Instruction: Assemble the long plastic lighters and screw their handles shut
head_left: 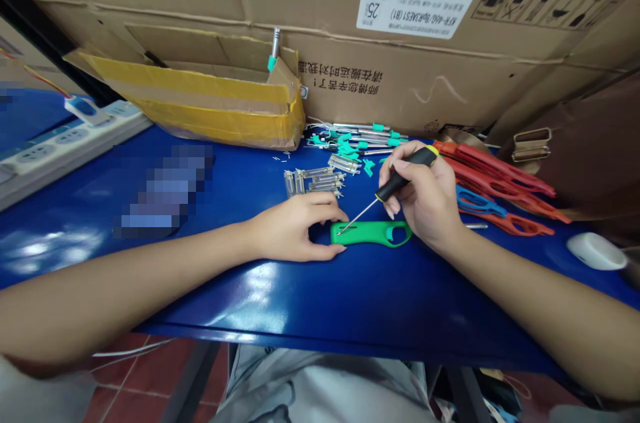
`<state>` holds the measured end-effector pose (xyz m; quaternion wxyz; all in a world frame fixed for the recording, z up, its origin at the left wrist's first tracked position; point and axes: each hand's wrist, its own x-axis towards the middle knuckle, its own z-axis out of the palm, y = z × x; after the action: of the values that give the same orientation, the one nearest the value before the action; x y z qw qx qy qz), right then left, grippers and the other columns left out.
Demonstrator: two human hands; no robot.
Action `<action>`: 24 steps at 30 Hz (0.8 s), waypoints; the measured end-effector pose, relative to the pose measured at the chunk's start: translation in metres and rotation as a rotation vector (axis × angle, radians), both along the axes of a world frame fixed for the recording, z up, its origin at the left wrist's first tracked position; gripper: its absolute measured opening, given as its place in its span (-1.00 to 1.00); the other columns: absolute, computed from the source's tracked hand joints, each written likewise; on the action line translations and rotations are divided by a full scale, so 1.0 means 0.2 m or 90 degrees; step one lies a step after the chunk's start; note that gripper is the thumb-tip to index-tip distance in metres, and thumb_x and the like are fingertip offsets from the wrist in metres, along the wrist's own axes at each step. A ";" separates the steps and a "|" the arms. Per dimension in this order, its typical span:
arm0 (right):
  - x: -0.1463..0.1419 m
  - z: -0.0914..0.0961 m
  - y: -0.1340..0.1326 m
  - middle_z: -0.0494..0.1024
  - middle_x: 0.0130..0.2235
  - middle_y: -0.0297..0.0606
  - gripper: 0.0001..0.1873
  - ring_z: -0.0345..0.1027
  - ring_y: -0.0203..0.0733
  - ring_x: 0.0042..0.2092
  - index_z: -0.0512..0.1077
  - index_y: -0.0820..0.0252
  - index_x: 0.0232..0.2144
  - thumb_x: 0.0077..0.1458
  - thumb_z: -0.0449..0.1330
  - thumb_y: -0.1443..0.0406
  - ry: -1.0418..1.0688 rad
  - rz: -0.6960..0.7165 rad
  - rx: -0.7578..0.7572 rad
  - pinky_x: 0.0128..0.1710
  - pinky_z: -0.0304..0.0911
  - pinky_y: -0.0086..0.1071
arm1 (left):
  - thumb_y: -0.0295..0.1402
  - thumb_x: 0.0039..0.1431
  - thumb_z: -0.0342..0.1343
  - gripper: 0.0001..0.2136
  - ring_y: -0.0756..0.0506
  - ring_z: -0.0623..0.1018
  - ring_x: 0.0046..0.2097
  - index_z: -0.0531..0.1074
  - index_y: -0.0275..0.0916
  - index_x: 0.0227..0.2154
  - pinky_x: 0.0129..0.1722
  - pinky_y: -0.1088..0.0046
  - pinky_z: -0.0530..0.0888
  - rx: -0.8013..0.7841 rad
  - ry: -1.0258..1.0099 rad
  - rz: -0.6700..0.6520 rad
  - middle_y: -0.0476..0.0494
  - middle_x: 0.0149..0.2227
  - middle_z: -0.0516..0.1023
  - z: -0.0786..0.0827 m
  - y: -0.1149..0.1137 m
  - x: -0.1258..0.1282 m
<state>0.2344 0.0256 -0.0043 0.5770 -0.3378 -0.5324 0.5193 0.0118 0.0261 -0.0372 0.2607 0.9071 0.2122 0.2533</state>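
Note:
My right hand (430,193) is closed around the black and yellow handle of a screwdriver (407,174). Its thin metal shaft slants down to the left, and the tip meets the left end of a green lighter casing (367,234). That casing lies flat on the blue table, with a slot at its left end and a trigger opening at its right end. Thumb and fingers of my left hand (300,226) grip the casing's left end from both sides. Just behind it lie several clear lighter fuel tanks (323,178).
Metal lighter tubes with teal parts (370,136) are heaped behind the tanks. Red lighter casings (500,176) and a blue one (480,200) lie right, near a white mouse (597,250). A taped cardboard box (215,113) stands behind; a power strip (65,143) runs along the left.

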 end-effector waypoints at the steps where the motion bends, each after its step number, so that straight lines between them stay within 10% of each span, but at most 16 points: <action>1: 0.00 0.00 0.00 0.48 -0.49 -0.47 -0.90 0.21 -0.39 -0.70 0.35 0.07 -0.39 0.10 0.23 0.29 -0.009 -0.002 0.006 -0.78 0.13 -0.47 | -0.25 0.19 0.28 -0.70 -0.09 0.53 -0.21 0.54 -0.29 -0.08 -0.18 0.40 0.50 -0.001 -0.001 0.001 -0.16 -0.21 0.53 0.00 0.00 0.00; 24: -0.09 0.25 -0.12 0.42 -0.38 -0.39 -0.83 0.27 -0.32 -0.47 0.43 0.07 -0.27 0.12 0.35 0.35 -0.444 0.081 0.247 -0.53 0.23 -0.43 | -0.23 0.19 0.28 -0.73 -0.21 0.60 -0.06 0.54 -0.29 -0.12 -0.01 0.24 0.54 0.021 -0.032 -0.004 -0.26 -0.10 0.60 -0.03 0.01 0.00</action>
<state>0.2169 0.0018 0.0450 0.3816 -0.3447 -0.8042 0.2979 0.0109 0.0284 -0.0435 0.2518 0.9052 0.1988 0.2786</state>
